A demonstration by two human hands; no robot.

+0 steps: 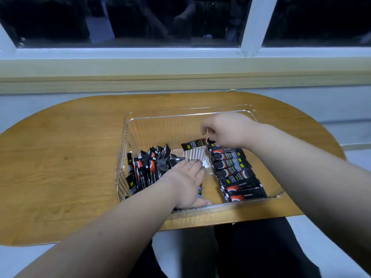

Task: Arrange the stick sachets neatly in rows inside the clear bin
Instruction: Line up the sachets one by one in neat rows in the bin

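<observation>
Pinching a sachet (195, 143), right hand (226, 129) inside bin (128, 125)

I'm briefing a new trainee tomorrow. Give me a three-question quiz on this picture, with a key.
1. True or false: the neat row lies in the right half of the bin.
2. Which hand pinches a sachet at the row's far end? A: left. B: right.
3. Fill in: the left hand lies flat beside the loose ____ of sachets.

Key: 1 true; 2 B, the right hand; 3 pile.
</observation>
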